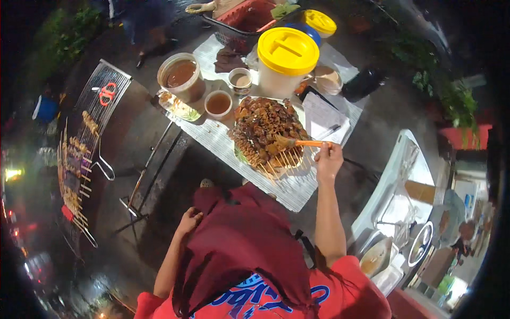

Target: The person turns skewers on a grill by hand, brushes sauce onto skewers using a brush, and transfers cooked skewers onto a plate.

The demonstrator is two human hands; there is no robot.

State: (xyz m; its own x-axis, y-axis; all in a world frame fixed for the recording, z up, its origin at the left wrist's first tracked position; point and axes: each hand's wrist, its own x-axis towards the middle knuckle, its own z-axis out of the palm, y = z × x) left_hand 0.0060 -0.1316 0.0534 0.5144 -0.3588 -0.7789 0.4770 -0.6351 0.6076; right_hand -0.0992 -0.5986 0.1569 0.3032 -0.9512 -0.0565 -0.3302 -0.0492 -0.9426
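My right hand point(330, 159) grips the orange handle of a basting brush point(308, 143). The bristles touch a heap of glazed skewered meat point(271, 123) piled on a patterned tray point(241, 156). Bare wooden skewer ends point(285, 160) stick out toward me from the near side of the heap. Beside the maroon apron point(243, 223), my left hand point(192, 218) hangs low with its fingers curled; whether anything is inside it is not visible. Behind the meat stand a small cup of brown sauce point(218, 103) and a larger tub of sauce point(181, 73).
A yellow-lidded white bucket point(267, 81), a paper cup point(240, 79) and a notepad with a pen point(323, 117) share the table point(279, 190). To the left, a grill point(113, 73) carries skewers point(73, 167) and red-handled scissors point(106, 94). Another table with containers point(376, 257) stands right.
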